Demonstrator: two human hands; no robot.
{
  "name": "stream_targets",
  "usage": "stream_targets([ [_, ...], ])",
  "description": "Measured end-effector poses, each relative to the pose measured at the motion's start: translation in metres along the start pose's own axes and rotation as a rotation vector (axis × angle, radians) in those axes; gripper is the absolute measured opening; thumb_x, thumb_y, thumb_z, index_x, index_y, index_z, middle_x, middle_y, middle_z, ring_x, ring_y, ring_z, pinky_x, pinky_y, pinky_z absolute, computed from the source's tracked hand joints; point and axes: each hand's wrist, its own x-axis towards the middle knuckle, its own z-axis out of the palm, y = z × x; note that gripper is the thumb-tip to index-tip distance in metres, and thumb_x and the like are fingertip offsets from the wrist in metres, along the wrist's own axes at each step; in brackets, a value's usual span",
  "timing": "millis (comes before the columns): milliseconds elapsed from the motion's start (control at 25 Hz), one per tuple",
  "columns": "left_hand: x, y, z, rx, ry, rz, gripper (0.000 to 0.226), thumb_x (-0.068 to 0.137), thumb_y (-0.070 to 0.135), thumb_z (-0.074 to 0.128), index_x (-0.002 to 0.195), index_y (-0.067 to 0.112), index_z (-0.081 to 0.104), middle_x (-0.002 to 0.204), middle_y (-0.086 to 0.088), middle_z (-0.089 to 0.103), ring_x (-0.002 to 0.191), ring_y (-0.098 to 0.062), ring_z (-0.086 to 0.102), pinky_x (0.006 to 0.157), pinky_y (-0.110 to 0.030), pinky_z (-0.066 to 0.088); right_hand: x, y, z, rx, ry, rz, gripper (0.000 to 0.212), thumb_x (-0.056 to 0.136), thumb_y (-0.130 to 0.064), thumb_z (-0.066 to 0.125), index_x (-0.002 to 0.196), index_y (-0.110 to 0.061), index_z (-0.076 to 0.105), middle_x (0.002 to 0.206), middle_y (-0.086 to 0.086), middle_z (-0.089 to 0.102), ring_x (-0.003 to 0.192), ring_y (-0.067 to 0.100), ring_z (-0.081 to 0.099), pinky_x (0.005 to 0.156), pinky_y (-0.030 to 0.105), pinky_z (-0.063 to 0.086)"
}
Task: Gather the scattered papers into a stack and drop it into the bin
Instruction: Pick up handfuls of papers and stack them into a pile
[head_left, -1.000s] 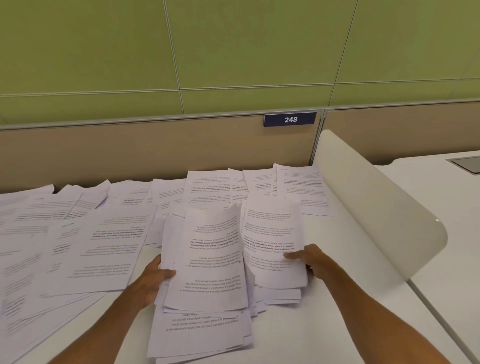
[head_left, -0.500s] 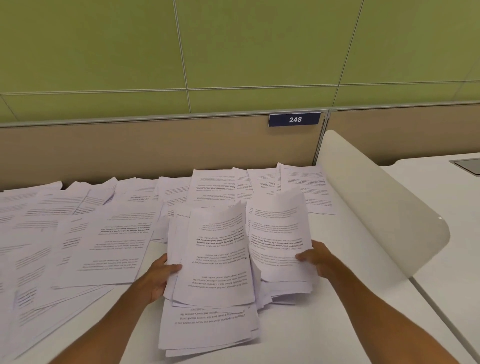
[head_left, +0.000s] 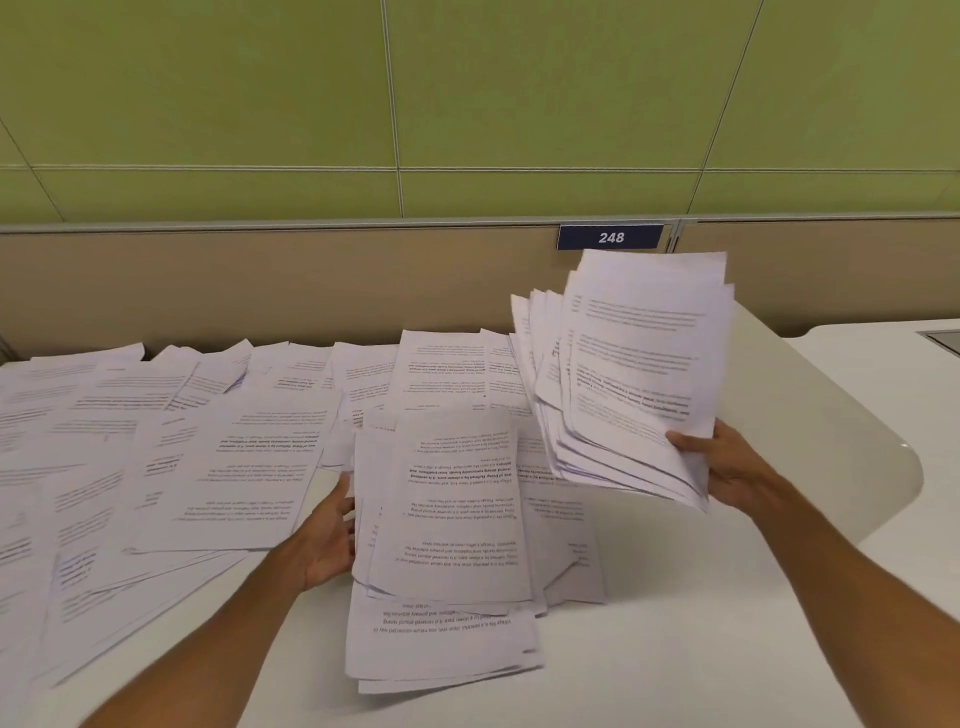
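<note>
Item 1. Right hand (head_left: 732, 470): gripping the lower corner of a fanned bundle of printed sheets (head_left: 644, 364), thumb lying on the top page and fingers curling behind. The bundle is standing tilted in the air above the right part of the worktop (head_left: 675, 649), clear of it, with its sheets splaying unevenly.

Item 2. Left hand (head_left: 330, 535): pressing against the left edge of an untidy pile of papers (head_left: 449, 519), thumb pointing up beside that edge. Its fingers are running out of sight under the pile, so whether they are gripping cannot be told.

Item 3. The pile is lying near the middle of the worktop, its lowest sheets sticking out toward the front edge.

Item 4. Loose printed sheets (head_left: 171, 452): overlapping across the left half of the worktop and along its back edge.

Item 5. A rounded white divider (head_left: 841, 415) is bounding the right edge. A number plate (head_left: 611, 237) reading 248 is hanging on the beige partition (head_left: 260, 291) behind.
</note>
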Motion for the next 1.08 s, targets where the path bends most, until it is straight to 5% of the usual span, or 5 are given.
stream_targets([
  [240, -0.011, -0.001, 0.026, 0.054, -0.049, -0.003, 0.053, 0.088, 0.058, 0.051, 0.121, 0.017, 0.061, 0.081, -0.009, 0.075, 0.062, -0.023, 0.07, 0.055, -0.034, 0.056, -0.01, 0.051, 0.083, -0.204, -0.335, 0.123, 0.046, 0.082, 0.014, 0.062, 0.126, 0.002, 0.057, 0.125, 0.02, 0.064, 0.106, 0.031, 0.067, 0.084, 0.038, 0.059],
  [360, -0.014, -0.008, 0.04, 0.171, -0.118, 0.076, 0.046, 0.093, 0.007, 0.058, 0.137, 0.013, 0.048, 0.117, -0.014, 0.069, 0.094, -0.029, 0.071, 0.077, -0.045, 0.058, -0.013, 0.086, 0.113, -0.6, -0.495, 0.278, 0.036, 0.08, -0.004, 0.075, 0.114, -0.005, 0.065, 0.109, 0.008, 0.072, 0.097, 0.023, 0.07, 0.075, 0.033, 0.058],
  [560, -0.026, 0.007, 0.011, 0.215, -0.018, 0.147, 0.074, 0.083, -0.022, 0.055, 0.144, 0.014, 0.036, 0.137, -0.021, 0.053, 0.118, -0.039, 0.056, 0.098, -0.057, 0.045, 0.001, 0.082, 0.104, -1.31, 0.187, 0.272, 0.073, 0.08, -0.051, 0.07, 0.132, -0.005, 0.047, 0.134, 0.014, 0.047, 0.128, 0.03, 0.043, 0.105, 0.04, 0.037],
  [720, -0.032, -0.003, -0.024, 0.163, 0.076, 0.157, 0.078, 0.082, -0.025, 0.053, 0.145, 0.017, 0.035, 0.138, -0.021, 0.051, 0.121, -0.041, 0.053, 0.099, -0.061, 0.042, -0.009, 0.087, 0.131, -1.257, 0.266, 0.482, 0.1, 0.063, -0.059, 0.08, 0.136, -0.005, 0.039, 0.139, 0.018, 0.036, 0.132, 0.034, 0.034, 0.105, 0.047, 0.037],
  [1080, -0.021, -0.012, -0.032, 0.226, 0.083, 0.166, 0.075, 0.079, -0.027, 0.055, 0.142, 0.011, 0.04, 0.134, -0.021, 0.056, 0.107, -0.035, 0.059, 0.094, -0.057, 0.049, -0.01, 0.107, 0.184, -0.893, 0.309, 0.472, 0.063, 0.071, -0.015, 0.083, 0.123, -0.003, 0.049, 0.123, 0.016, 0.06, 0.115, 0.036, 0.057, 0.097, 0.045, 0.05],
])
